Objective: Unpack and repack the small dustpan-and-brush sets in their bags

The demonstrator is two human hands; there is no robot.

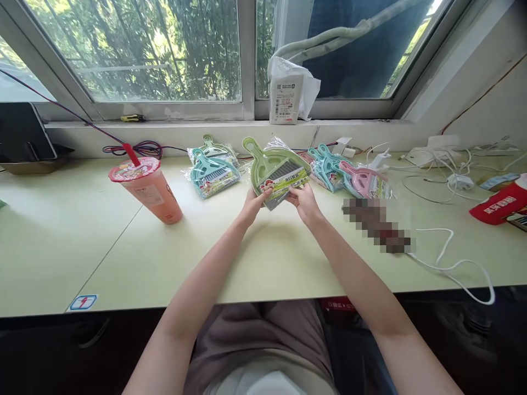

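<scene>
A green dustpan and brush set (274, 167) in clear packaging is held up over the table between both my hands. My left hand (256, 204) grips its lower left edge, thumb on the front. At the lower right edge, my right hand (303, 201) pinches the pack. The dustpan's handle points up and to the left, and a green printed label crosses the grey bristles. Behind to the left lie a blue packaged set (212, 171) and a green one (216, 146). On the right are blue packaged sets (327, 164) and a pink one (362, 178).
A tall orange drink cup (150, 192) with a red straw stands at left. White cables and chargers (459, 178) spread over the right side, near a red packet (500, 203). A blurred-out item (376, 225) lies right of my arm. A box (285, 101) stands on the sill.
</scene>
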